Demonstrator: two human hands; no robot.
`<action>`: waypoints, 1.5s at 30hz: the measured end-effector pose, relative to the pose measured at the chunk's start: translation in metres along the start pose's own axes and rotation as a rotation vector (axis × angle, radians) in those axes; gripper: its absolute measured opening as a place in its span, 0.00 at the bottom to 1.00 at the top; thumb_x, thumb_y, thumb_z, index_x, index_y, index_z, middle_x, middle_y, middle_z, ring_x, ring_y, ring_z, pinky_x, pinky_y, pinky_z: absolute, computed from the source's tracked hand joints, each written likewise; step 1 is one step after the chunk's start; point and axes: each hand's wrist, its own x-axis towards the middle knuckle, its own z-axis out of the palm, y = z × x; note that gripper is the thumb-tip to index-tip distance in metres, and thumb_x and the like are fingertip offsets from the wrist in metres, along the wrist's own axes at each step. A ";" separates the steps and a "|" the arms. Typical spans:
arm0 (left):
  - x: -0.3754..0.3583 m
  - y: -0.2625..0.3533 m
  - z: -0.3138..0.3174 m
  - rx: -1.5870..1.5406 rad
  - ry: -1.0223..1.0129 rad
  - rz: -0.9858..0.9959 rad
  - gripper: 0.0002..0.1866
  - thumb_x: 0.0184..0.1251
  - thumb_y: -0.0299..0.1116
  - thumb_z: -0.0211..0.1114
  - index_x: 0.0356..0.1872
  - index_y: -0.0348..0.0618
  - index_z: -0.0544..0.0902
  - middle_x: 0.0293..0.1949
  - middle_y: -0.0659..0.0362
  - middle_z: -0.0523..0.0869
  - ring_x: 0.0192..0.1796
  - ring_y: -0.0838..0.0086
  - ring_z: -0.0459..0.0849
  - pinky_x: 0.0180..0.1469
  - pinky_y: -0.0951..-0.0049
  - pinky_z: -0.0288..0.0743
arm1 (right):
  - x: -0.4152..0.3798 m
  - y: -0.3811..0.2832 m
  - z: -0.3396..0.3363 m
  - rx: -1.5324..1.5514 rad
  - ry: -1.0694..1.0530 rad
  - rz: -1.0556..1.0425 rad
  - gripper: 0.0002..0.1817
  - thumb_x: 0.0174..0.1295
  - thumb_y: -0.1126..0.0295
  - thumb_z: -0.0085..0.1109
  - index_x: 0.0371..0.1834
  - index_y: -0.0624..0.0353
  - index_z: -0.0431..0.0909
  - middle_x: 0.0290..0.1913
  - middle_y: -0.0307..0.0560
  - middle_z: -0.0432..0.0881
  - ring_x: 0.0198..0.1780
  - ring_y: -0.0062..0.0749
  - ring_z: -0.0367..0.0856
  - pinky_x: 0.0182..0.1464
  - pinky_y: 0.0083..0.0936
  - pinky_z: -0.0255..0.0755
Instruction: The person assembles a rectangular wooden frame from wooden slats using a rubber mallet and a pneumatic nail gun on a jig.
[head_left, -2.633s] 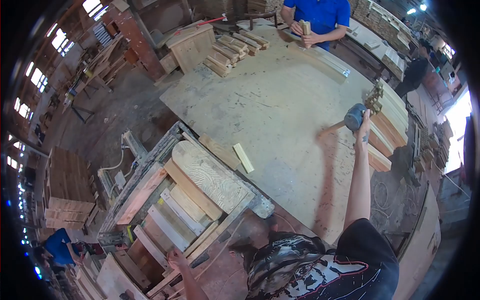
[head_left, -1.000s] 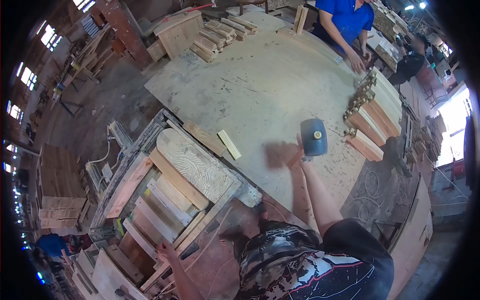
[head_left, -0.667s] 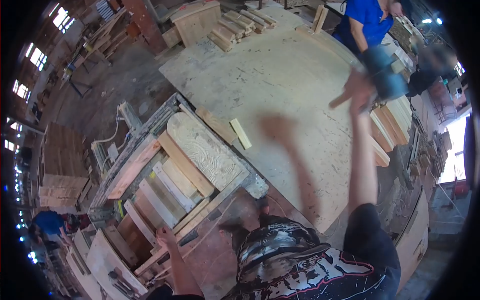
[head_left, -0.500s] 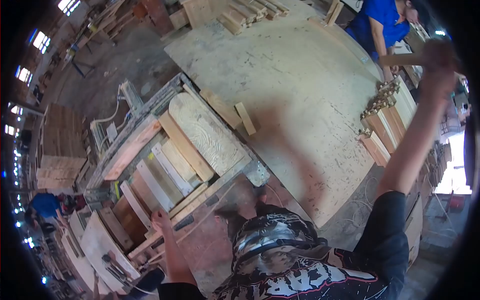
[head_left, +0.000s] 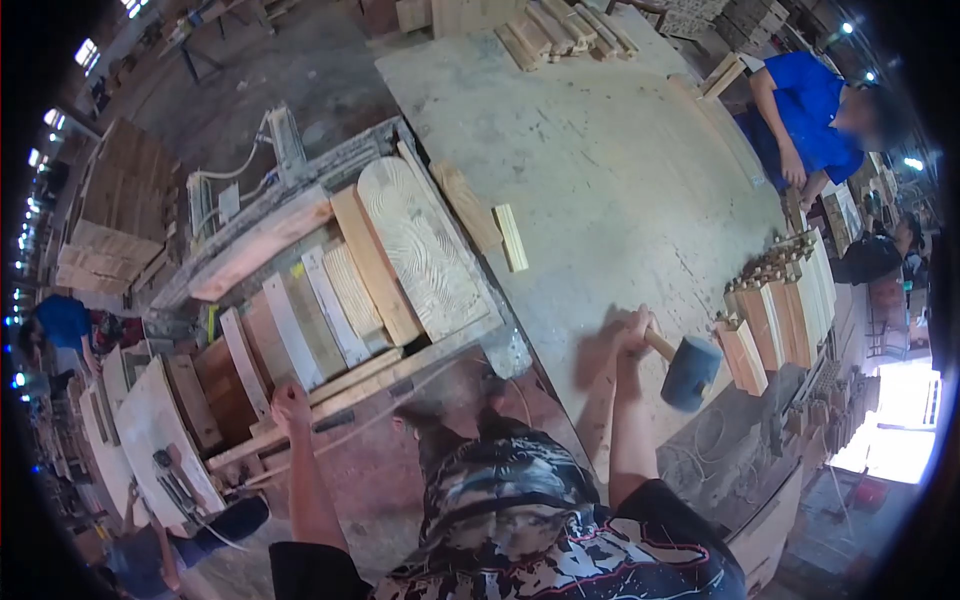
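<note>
My right hand (head_left: 633, 332) is wrapped around the wooden handle of a rubber mallet (head_left: 692, 374); its dark head hangs over the near right edge of the big worktable. Closed fingers show on my left hand (head_left: 291, 406), at the front rail of a press frame (head_left: 455, 338); what they hold, if anything, is hidden. Beside that hand a narrow white strip (head_left: 245, 362) stands between boards. Farther along the frame lie another white strip (head_left: 292, 330), a plain wooden bar (head_left: 376, 268) and a wide light board with curved grain (head_left: 422, 250).
On the worktable (head_left: 600, 200) lie a small stick (head_left: 511, 238) and a flat board (head_left: 465, 205). Stacked wood pieces (head_left: 780, 300) stand at its right edge, near a person in blue (head_left: 805, 110). A cylinder with hoses (head_left: 285, 140) sits behind the frame.
My right hand has come down and left from a raised position with the mallet. My left hand stays at the frame's front rail. The view has turned slightly right.
</note>
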 end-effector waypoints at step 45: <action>-0.002 -0.019 0.010 0.002 0.015 0.090 0.14 0.63 0.39 0.59 0.28 0.38 0.86 0.31 0.44 0.86 0.35 0.46 0.85 0.40 0.48 0.75 | -0.008 0.041 0.131 -1.931 0.007 -0.149 0.26 0.63 0.42 0.60 0.37 0.59 0.82 0.30 0.58 0.85 0.37 0.56 0.86 0.42 0.45 0.79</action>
